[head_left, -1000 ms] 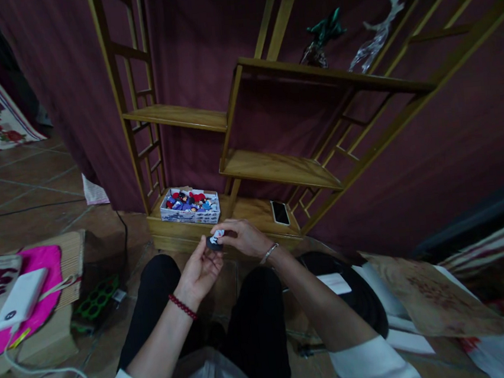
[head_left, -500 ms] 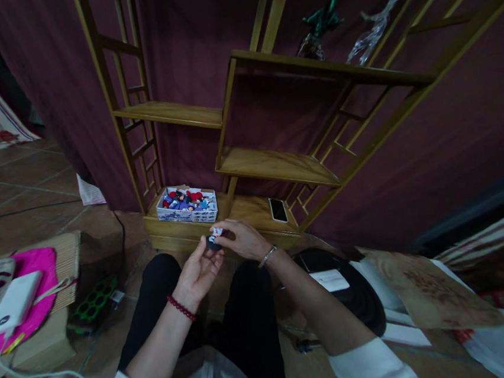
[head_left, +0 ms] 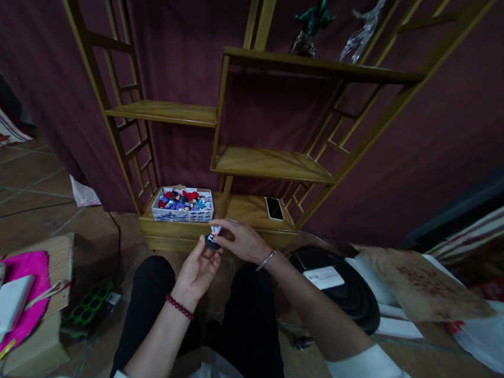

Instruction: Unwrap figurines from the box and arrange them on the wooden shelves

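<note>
Between my two hands is a small toy figurine [head_left: 215,231] with a white top and a round black base. My left hand [head_left: 198,269], palm up, pinches the black base [head_left: 211,242] between thumb and fingers. From the other side, my right hand [head_left: 243,241] grips the figurine's upper part with thumb and fingertips. Just beyond the hands, an open cardboard box [head_left: 183,215] full of small red, blue and purple figurines sits on the bottom shelf [head_left: 241,217]. The figurine's finer details are too small to make out.
A phone [head_left: 274,208] lies on the bottom shelf, right of the box. Middle shelves [head_left: 271,164] jut out above. On my left, a power bank [head_left: 7,307] rests on a pink cloth. A black round stand [head_left: 351,298] and papers [head_left: 421,282] lie on my right.
The view has shifted slightly, so the scene sits a little further left. Both hands keep the same hold on the figurine, with hardly any movement.
</note>
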{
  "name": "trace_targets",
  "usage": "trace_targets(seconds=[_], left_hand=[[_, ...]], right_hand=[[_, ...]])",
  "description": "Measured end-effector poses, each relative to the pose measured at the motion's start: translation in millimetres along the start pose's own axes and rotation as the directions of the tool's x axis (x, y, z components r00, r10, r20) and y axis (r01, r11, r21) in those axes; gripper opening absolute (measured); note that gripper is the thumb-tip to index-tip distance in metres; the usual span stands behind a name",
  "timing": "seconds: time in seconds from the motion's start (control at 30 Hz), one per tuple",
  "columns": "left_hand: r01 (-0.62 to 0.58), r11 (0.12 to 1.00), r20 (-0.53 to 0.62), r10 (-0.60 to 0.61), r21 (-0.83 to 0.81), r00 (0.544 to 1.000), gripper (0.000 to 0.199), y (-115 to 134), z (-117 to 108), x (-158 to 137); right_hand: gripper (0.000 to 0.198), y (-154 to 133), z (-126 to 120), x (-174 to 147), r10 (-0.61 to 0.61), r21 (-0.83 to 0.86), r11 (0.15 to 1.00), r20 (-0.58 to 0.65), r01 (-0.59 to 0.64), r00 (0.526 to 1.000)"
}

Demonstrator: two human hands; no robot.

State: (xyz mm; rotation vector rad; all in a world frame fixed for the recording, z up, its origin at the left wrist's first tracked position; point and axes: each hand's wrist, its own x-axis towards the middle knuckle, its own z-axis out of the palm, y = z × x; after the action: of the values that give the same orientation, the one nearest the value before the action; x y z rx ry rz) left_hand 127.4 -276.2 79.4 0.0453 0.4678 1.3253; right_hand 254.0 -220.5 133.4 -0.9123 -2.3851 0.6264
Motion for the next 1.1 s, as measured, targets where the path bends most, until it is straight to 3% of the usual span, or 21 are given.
trace_targets(seconds=[0.33,0.73,0.9,1.1], left_hand=[[0.002,1.000,-0.032,-0.003,-0.029,0.999,0.018,-1,5,-1],[0.022,1.000,-0.069,-0.023,-0.021,0.997,0.015,-7,10,-5],[0.012,1.000,-0.033,-0.013,-0.010,0.999,0.016,-3,14,-6],[0.006,1.000,-0.065,-0.007,-0.013,0.998,0.015,-4,9,-5]], right_hand=[[0.034,2,-5,2,0.035,0.113,0.993,0.058,-0.041,0.998],[0.022,-3,-13,-3,0.011,0.036,0.999,0.052,-0.012,0.999],[0.015,-10,-17,2,-0.015,0.017,1.000,0.047,0.014,0.999],[0.014,-14,-13,-1,0.023,-0.046,0.999,0.040,-0.021,0.999]])
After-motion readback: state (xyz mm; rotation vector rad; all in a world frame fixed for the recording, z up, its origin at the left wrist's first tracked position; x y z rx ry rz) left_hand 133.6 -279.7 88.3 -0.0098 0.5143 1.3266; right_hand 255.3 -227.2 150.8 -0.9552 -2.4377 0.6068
